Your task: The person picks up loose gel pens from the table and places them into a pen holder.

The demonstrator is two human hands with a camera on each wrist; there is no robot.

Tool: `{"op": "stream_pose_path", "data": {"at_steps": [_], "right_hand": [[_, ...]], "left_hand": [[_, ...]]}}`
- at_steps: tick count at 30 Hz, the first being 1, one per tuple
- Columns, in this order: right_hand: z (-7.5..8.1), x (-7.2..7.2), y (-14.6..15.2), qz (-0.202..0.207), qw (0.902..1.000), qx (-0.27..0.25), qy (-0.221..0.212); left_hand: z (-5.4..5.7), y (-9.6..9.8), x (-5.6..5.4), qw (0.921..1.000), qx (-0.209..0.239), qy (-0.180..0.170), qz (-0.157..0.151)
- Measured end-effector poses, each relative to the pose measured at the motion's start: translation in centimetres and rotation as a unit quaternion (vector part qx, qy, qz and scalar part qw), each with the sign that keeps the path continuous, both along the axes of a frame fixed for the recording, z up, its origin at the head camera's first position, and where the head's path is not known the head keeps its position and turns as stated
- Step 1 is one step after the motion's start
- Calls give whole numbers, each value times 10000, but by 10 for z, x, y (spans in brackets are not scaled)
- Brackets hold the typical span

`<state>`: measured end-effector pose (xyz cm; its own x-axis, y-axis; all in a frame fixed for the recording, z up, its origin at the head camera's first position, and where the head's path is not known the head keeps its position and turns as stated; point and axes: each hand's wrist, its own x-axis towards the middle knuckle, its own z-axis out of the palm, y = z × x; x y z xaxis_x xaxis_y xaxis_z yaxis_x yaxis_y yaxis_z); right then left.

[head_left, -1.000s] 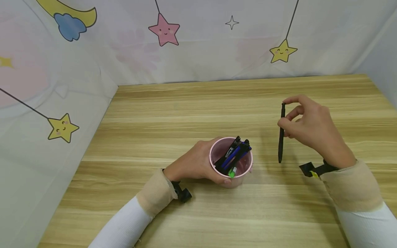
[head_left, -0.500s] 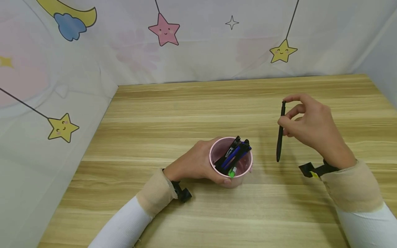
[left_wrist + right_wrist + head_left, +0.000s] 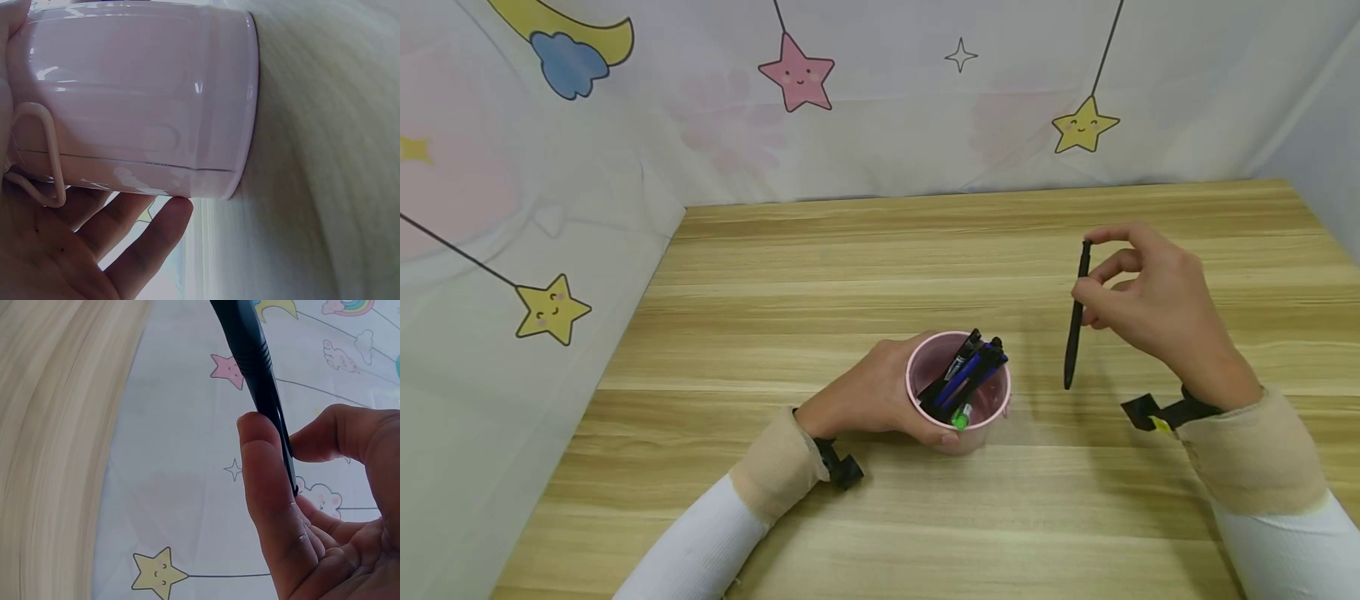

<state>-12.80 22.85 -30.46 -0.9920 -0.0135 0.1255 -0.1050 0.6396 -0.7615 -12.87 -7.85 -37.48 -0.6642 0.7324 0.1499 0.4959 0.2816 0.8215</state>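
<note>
A pink metal cup stands on the table with several black and blue pens and one green-tipped pen leaning inside. My left hand is wrapped round the cup's left side, thumb at its front. In the left wrist view the cup's wall and a small wire loop show close to the palm. To the right of the cup, my right hand pinches a black pen between thumb and fingers. The pen hangs tip down, slightly tilted, with the index finger at its top end.
The wood-grain table reaches back to a white cloth backdrop printed with stars. The same cloth runs along the table's left edge. Black camera mounts sit on both wrists.
The pen's lower tip has swung slightly left, towards the cup, and the right hand has risen a little. The left hand and the cup have stayed in place.
</note>
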Motion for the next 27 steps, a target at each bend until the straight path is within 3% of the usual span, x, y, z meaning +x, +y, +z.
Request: {"op": "stream_pose_path", "data": {"at_steps": [27], "right_hand": [[6, 0, -1, 40, 9959, -872, 220]], "left_hand": [[1, 3, -2, 10000, -8, 54, 10]]}}
